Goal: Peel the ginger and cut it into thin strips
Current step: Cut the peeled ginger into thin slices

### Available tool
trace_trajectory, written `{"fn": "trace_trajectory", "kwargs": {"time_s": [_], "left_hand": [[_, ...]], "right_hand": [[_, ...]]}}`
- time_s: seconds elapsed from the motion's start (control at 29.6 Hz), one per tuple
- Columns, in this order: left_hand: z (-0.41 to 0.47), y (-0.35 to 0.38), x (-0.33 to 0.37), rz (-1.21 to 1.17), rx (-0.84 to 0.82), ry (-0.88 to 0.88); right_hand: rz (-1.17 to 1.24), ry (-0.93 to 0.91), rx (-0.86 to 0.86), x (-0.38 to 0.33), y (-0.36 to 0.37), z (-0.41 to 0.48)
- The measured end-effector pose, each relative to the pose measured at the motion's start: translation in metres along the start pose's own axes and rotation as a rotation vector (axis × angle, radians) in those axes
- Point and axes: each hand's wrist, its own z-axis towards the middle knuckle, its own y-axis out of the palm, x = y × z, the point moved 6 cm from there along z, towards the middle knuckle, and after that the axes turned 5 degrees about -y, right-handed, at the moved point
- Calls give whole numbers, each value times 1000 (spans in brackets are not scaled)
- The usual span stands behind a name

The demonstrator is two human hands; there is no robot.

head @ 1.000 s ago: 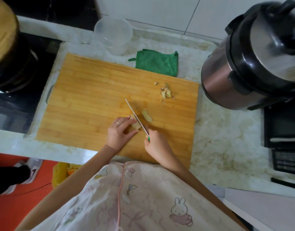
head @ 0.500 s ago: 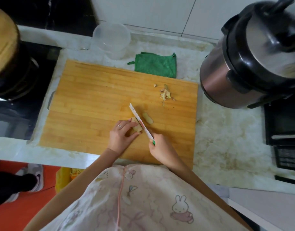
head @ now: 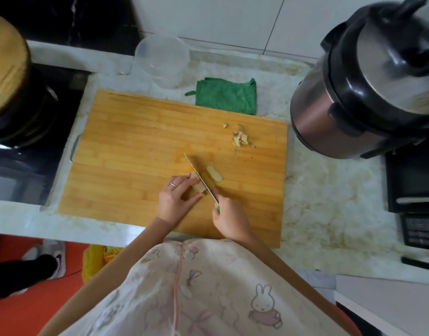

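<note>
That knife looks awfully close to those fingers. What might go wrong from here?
The knife sits right beside the left hand pinching the ginger piece; a slip could nick a finger. That piece is small, so it might roll under the blade, giving uneven slices.

peeled ginger piece [head: 198,186] under knife [head: 201,180], cut slice [head: 214,173] beside

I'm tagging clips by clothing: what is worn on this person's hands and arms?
No gloves. The left hand wears a thin ring; the right hand shows none. Both arms seem covered to the wrist by snug tan sleeves.
</note>
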Motion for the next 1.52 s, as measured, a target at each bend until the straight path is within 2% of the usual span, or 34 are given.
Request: {"fn": "trace_trajectory", "kwargs": {"time_s": [0.27,0.54,0.74,0.98,1.15,1.52], "left_hand": [[0,1,-1,13,-6,-5],[-2,1,2,41,-28,0],[-2,0,6,75,-36,63],[-4,-1,7,88,-13,95],[-3,-2,7,94,-8,67],[-2,-4,10,146,66,122]], "right_hand": [[-13,-5,67,12,-18,-2],[204,-30,129,10,-26,-9],[-60,-100,104,10,-31,-27],[90,-50,123,4,-25,-38],[46,-105,159,-6,-31,-37],[-153,-120,34,-23,-19,-37]]}}
